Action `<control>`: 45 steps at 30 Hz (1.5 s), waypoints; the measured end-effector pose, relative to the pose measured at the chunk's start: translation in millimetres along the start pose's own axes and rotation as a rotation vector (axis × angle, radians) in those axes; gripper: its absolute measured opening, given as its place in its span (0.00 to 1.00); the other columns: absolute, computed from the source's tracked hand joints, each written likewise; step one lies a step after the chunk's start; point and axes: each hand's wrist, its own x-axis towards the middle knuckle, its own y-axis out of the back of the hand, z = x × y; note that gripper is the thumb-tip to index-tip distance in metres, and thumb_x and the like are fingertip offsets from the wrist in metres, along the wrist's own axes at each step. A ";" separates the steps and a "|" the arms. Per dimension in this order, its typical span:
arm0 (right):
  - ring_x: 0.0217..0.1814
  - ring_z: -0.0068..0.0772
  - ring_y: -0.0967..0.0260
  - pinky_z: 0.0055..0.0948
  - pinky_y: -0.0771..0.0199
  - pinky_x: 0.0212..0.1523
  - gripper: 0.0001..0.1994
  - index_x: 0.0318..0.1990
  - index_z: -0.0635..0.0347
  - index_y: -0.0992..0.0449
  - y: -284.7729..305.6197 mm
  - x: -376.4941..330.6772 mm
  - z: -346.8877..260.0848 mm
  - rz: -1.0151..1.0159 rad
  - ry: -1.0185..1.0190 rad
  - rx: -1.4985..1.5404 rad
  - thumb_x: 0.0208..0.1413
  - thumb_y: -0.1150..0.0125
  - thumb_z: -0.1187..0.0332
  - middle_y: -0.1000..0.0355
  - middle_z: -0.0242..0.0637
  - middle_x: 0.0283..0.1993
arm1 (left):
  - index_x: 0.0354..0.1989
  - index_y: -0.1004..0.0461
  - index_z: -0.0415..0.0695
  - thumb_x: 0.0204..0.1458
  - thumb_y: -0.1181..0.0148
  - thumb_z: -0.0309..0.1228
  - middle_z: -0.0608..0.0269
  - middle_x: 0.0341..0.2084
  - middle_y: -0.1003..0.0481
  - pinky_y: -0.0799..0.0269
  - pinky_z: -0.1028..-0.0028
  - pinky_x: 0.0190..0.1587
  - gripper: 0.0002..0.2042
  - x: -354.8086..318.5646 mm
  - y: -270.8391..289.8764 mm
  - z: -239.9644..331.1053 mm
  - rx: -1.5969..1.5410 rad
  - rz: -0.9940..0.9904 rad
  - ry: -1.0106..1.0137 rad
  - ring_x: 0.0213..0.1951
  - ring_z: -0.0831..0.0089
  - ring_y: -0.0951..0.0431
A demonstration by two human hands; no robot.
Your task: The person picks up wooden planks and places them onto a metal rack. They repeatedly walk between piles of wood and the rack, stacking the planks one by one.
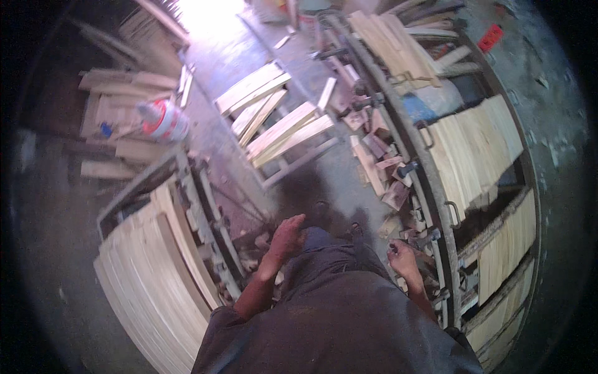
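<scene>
My left hand (288,237) hangs in front of my body, its fingers loosely stretched toward the right; I see nothing in it. At my right side, my right hand (403,258) hangs beside the metal rack, fingers apart and slightly bent, also without a visible object. Pale wooden boards (146,258) lie side by side on the left rack, nearest my left forearm. Farther right, more boards (476,146) rest on the right rack (439,206), which has clamps along its edge. Ahead of me, several light planks (289,134) lie across a low stand.
A white and red bottle (165,120) stands at the end of the left rack (177,162). Wood offcuts (383,159) litter the floor along the right rack. Stacked boards (115,103) lie at the far left. A clamp (428,237) juts out near my right hand.
</scene>
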 end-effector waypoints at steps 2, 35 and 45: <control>0.50 0.54 0.26 0.42 0.27 0.53 0.22 0.55 0.62 0.27 13.8 8.5 -12.4 -0.070 -0.007 -0.025 0.50 0.40 0.68 0.24 0.53 0.46 | 0.58 0.32 0.39 0.52 0.38 0.32 0.47 0.54 0.28 0.34 0.59 0.60 0.24 -37.0 -5.4 11.1 -0.047 0.011 0.089 0.57 0.50 0.30; 0.56 0.56 0.31 0.46 0.31 0.58 0.24 0.58 0.59 0.29 10.6 78.2 -28.1 -0.394 0.202 -0.323 0.50 0.42 0.69 0.28 0.54 0.53 | 0.60 0.31 0.41 0.51 0.39 0.37 0.44 0.53 0.26 0.32 0.58 0.58 0.27 -6.3 -66.0 -63.6 -0.245 0.151 0.429 0.56 0.49 0.27; 0.55 0.52 0.29 0.41 0.30 0.57 0.22 0.57 0.62 0.30 5.3 173.6 -101.1 -0.376 0.071 -0.364 0.53 0.42 0.73 0.27 0.52 0.53 | 0.58 0.29 0.39 0.50 0.40 0.35 0.42 0.52 0.26 0.34 0.58 0.61 0.26 123.9 -84.0 -153.8 -0.323 -0.023 0.456 0.55 0.47 0.27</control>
